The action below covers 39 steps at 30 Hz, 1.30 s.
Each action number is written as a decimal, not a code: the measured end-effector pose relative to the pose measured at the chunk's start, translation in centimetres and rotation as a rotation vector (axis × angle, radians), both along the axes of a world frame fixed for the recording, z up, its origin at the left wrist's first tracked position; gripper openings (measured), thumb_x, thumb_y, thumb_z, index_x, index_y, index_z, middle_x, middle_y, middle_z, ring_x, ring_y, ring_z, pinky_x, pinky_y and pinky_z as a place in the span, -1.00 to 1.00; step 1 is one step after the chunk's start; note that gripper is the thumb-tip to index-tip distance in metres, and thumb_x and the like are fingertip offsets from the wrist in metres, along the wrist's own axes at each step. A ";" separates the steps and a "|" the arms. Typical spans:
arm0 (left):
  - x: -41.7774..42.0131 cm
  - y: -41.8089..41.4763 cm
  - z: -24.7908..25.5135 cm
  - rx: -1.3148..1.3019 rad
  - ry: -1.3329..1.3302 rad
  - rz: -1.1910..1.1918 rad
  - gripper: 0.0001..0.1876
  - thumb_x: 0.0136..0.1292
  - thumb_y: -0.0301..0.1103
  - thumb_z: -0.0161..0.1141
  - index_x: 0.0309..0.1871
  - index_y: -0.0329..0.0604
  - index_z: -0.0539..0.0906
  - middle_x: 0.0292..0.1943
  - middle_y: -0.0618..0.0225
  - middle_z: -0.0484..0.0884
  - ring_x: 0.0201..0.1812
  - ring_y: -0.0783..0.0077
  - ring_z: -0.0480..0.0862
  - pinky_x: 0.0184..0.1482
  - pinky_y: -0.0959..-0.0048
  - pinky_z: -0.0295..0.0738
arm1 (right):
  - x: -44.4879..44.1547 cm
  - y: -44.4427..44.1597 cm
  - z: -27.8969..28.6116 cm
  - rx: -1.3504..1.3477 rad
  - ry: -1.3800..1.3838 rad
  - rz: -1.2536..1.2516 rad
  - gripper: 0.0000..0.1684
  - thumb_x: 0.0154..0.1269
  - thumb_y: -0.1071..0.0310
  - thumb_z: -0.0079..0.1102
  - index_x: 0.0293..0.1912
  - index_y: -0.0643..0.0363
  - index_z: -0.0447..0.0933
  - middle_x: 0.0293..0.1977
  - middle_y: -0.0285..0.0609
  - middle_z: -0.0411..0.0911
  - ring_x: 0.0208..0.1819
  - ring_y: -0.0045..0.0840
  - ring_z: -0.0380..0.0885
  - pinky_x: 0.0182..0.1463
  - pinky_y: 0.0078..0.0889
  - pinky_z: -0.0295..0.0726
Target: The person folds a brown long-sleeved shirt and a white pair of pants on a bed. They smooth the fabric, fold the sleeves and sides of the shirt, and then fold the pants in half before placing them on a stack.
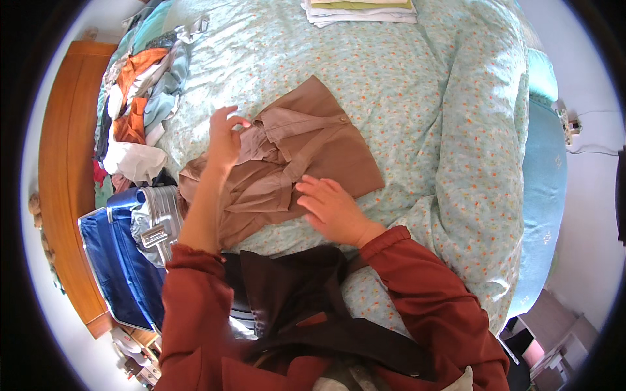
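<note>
A brown button-up garment (337, 151), likely a shirt, lies partly folded on the floral bedding. Its sleeves are laid inward over the body, and a button shows near the upper right. My left hand (226, 139) is over the garment's left side, fingers curled and apart, with nothing seen in its grasp. The thumb and forefinger are close to a fold of the cloth. Lower right, my right hand (332, 207) hovers or rests at the cuff end of a sleeve, fingers spread; whether the fingertips touch the fabric is unclear.
Floral bedding (391, 63) spreads over the bed, bunched along the right. Folded clothes (362, 14) are stacked at the far edge. A heap of loose clothes (132, 117) lies left, above an open suitcase (127, 254) with blue lining. Dark brown cloth (293, 278) is just before my body.
</note>
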<state>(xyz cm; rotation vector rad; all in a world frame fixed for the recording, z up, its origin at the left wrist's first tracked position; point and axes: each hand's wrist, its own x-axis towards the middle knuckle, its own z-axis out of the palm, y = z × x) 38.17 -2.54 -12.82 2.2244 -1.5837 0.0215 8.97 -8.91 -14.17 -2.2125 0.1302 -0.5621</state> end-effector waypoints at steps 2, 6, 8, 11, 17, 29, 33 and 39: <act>-4.0 0.5 -0.4 -0.104 0.192 0.139 -0.68 -0.11 -0.71 0.01 -0.28 -0.14 0.58 0.00 0.20 0.44 0.06 0.09 0.37 0.08 0.26 0.28 | -0.1 -1.1 -0.3 0.016 -0.041 -0.210 -0.77 0.01 0.46 0.10 -0.24 0.20 0.46 -0.05 -0.12 0.42 0.07 -0.24 0.34 0.10 -0.18 0.31; -12.0 -0.1 -2.0 -0.244 0.515 0.344 -0.72 -0.07 -0.60 0.13 -0.21 -0.16 0.54 -0.08 0.24 0.46 -0.03 0.15 0.41 0.01 0.30 0.31 | -0.6 -4.4 -0.3 0.114 0.029 -0.560 -0.78 0.01 0.55 0.08 -0.26 0.17 0.49 -0.18 -0.13 0.49 -0.09 -0.24 0.44 -0.02 -0.29 0.41; -13.4 -0.4 -2.4 -0.304 0.413 0.338 -0.70 -0.06 -0.56 0.18 -0.18 -0.14 0.53 -0.11 0.26 0.45 -0.05 0.14 0.40 -0.01 0.29 0.31 | -0.1 -5.1 0.0 0.169 0.030 -0.544 -0.77 0.03 0.55 0.07 -0.24 0.18 0.49 -0.19 -0.13 0.49 -0.10 -0.23 0.44 -0.04 -0.31 0.42; -11.6 -2.2 -1.8 -0.193 0.037 0.141 -0.65 -0.07 -0.53 0.21 -0.13 -0.10 0.51 -0.12 0.27 0.43 -0.07 0.13 0.39 -0.02 0.24 0.30 | 0.7 -4.7 -0.6 0.017 0.054 -0.348 -0.73 0.10 0.44 0.06 -0.14 0.21 0.46 -0.11 -0.13 0.46 -0.03 -0.22 0.39 0.02 -0.21 0.37; -6.6 -3.6 -2.5 0.090 -0.279 -0.161 -0.67 -0.13 -0.54 0.23 -0.20 -0.10 0.53 -0.22 0.33 0.48 -0.12 0.20 0.41 -0.07 0.26 0.30 | 3.3 -1.2 -2.8 -0.348 0.254 -0.084 -0.34 0.18 0.08 0.06 0.20 0.21 0.23 0.22 -0.03 0.19 0.30 -0.20 0.06 0.27 -0.06 0.06; -11.9 0.0 0.5 0.038 -0.026 -0.327 -0.77 -0.11 -0.44 0.28 -0.30 -0.06 0.57 -0.38 0.40 0.48 -0.28 0.25 0.45 -0.20 0.34 0.34 | 2.7 -1.8 -3.6 -0.096 0.125 -0.103 -0.66 0.04 0.37 0.12 -0.12 0.20 0.43 -0.13 -0.09 0.42 -0.02 -0.22 0.33 0.01 -0.22 0.34; -12.8 1.8 -1.2 -0.166 0.267 0.020 -0.84 0.06 -0.41 0.22 -0.26 -0.13 0.57 -0.30 0.35 0.51 -0.21 0.28 0.45 -0.14 0.35 0.32 | 1.0 -4.2 -2.7 0.047 0.008 -0.319 -0.77 -0.05 0.56 0.07 -0.29 0.18 0.46 -0.32 -0.13 0.46 -0.23 -0.25 0.41 -0.19 -0.28 0.42; -7.3 -1.9 -2.4 -0.433 0.046 0.343 -0.87 0.12 -0.35 0.19 -0.35 -0.21 0.55 -0.34 0.23 0.53 -0.30 0.29 0.49 -0.31 0.32 0.38 | 1.7 -5.2 -1.2 -0.155 -0.027 -0.362 -0.61 -0.05 0.44 0.15 -0.12 0.19 0.43 -0.15 -0.09 0.44 -0.06 -0.19 0.37 -0.05 -0.15 0.36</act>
